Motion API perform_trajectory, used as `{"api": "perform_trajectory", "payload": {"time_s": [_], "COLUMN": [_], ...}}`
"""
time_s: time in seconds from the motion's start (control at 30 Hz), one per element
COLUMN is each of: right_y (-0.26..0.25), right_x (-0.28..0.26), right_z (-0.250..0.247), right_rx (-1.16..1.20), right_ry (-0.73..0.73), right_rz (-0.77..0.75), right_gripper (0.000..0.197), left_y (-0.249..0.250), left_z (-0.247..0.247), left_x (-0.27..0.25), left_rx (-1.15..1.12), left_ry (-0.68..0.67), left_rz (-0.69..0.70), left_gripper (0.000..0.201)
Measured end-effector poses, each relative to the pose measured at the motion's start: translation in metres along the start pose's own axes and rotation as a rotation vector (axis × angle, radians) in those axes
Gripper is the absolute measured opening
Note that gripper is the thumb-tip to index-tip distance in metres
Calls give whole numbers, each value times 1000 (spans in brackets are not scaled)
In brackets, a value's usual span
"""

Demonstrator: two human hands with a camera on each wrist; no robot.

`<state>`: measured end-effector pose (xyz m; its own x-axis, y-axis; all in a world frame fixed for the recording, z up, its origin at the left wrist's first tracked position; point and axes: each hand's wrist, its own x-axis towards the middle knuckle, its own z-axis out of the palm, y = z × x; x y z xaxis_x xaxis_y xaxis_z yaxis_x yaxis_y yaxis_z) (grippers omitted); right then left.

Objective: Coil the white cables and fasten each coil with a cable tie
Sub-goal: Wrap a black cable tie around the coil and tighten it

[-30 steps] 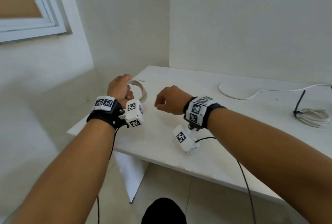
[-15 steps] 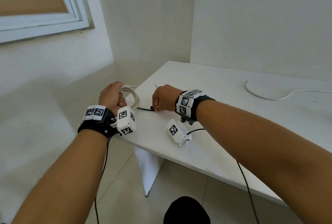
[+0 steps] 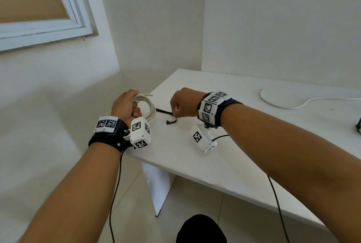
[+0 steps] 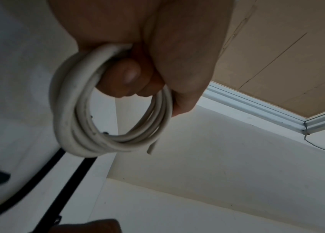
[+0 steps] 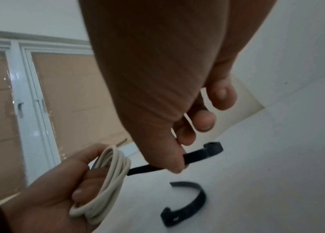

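White bench, corner room. Left hand clenched coil; right hand, frame-right of it, pinched tie, pointing at coil.

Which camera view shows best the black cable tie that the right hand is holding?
The right wrist view: the cable tie runs clearly from the coil through the right hand to its head. The head view shows it small and thin. The left wrist view shows only blurred black strips below the coil.
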<state>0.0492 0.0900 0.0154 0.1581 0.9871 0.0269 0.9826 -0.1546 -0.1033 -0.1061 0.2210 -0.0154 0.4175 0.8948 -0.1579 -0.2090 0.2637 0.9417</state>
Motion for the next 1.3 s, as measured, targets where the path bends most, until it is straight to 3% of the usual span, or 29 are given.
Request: {"api": "perform_trajectory", "payload": {"time_s": [0.27, 0.5, 0.63, 0.7, 0.83, 0.93, 1.07, 1.3], "right_y": [76, 140, 174, 188, 208, 217, 212, 203], "right_x": [-81, -176, -216, -231, -249, -254, -261, -266], "right_z": [-15, -9, -7, -8, -16, -12, -3, -4], "right_rx": [203, 542, 667, 721, 836, 1037, 1314, 1008], "right_ry": [91, 396, 595, 650, 831, 939, 814, 387], "right_rz": [266, 516, 630, 685, 736, 732, 732, 666], "right_gripper": [14, 25, 2, 10, 24, 13, 7, 18], "left_y": [-3, -41, -67, -78, -97, -112, -131, -134], "left_z": [60, 170, 233, 260, 303, 319, 321, 318], "left_x": [-19, -64, -100, -116, -142, -151, -154, -153], "left_rx": [25, 51, 102, 124, 163, 185, 278, 297], "left_ry": [-158, -410, -542, -599, -720, -775, -804, -810], "left_rz": [-8, -55, -86, -105, -115, -119, -125, -111], "left_gripper": [34, 33, 32, 33, 33, 35, 38, 23]}}
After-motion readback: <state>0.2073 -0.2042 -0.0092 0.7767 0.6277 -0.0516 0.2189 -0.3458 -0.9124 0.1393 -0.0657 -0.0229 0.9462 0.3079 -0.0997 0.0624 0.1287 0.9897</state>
